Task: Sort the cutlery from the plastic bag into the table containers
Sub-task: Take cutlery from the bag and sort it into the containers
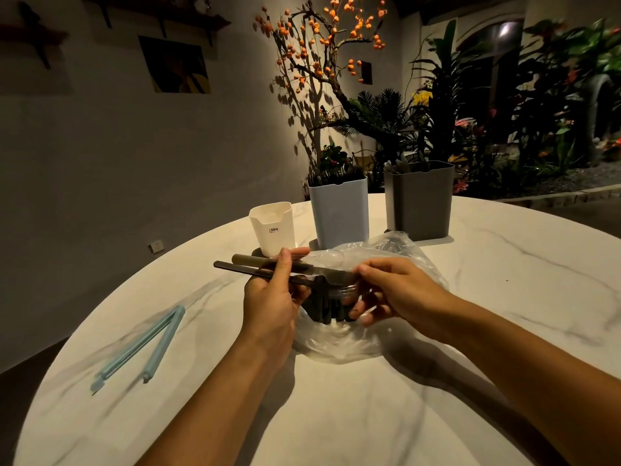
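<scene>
A person's two bare hands work over a clear plastic bag [339, 338] lying on a white marble-patterned round counter [369, 415]. The left hand [274, 297] has its grip closed around two long, thin utensils [242, 264], one with a pale handle, one dark, held level and pointing left. The right hand [396, 290], just to the right of that grip, pinches their other ends with its fingers curled at the bag's mouth. A bundle of dark cutlery [322, 304] sits in the bag between and below the hands.

The utensils look stiff and light, best held mid-handle; the clear film looks soft, slippery and likely to cling.

Beyond the grips stand three containers: a cream cup [273, 230] printed "CRBW", a pale blue bin [339, 213] and a grey bin [420, 200], both already holding cutlery. Well to the left lies an open blue bag clip [141, 344].
</scene>
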A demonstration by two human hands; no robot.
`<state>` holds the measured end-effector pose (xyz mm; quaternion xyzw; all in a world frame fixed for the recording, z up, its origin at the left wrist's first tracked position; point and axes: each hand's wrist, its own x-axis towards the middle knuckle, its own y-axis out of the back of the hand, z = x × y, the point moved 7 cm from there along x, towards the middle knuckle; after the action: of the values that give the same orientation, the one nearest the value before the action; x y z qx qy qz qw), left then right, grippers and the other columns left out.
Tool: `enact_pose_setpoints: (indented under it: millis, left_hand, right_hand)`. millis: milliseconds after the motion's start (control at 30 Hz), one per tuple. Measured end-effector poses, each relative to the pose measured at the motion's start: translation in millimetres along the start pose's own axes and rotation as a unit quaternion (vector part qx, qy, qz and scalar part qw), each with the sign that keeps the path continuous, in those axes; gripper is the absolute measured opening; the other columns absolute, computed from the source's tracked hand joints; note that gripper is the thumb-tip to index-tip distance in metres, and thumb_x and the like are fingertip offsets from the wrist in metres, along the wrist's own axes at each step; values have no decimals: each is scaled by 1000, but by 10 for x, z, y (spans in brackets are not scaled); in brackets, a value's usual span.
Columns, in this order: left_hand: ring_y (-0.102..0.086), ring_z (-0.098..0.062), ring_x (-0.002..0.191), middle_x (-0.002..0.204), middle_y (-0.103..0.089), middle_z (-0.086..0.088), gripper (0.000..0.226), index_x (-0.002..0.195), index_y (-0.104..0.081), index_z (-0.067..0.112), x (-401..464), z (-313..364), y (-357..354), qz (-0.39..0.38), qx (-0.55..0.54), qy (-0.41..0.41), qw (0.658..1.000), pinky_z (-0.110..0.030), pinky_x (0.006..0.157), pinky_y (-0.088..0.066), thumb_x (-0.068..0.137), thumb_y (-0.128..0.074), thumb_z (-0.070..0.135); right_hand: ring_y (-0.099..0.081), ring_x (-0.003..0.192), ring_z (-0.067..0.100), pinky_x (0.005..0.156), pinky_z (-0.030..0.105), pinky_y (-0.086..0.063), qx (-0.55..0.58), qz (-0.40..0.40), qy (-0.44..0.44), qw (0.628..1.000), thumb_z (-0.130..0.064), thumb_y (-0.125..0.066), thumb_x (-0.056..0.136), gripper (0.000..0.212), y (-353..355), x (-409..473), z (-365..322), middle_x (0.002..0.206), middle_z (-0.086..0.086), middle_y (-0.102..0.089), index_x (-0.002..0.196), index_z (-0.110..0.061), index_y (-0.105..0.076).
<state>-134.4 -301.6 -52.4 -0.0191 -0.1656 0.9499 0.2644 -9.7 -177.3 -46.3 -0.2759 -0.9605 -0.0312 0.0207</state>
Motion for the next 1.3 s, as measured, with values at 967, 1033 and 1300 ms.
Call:
enact_pose_setpoints:
  millis: [967,1033,1300]
  left_hand:
    - [-71,-21,93,96,-72,-8,45,109,-71,6,-59,175,-86,-89,-95,9,991,-35,81,-57,88,-60,43]
    - [-71,-21,89,96,-71,-9,30,112,-70,7,4,252,30,-52,-110,-3,993,-35,79,-58,93,-61,30]
    - [-72,-14,90,92,-74,3,11,99,-69,24,-36,102,33,30,114,-84,989,-37,89,-58,96,-59,23]
  right_hand:
    - [-55,47,9,44,17,-48,30,119,74,990,-21,-62,90,17,182,-53,-241,63,0,-69,89,-10,-73]
    - [-53,47,9,44,17,-47,31,139,65,988,-22,-62,90,18,274,-37,-215,63,2,-67,89,-8,-74]
    - [-56,48,8,45,18,-49,11,166,62,984,-16,-65,89,18,285,19,-112,86,11,-70,106,-13,-70]
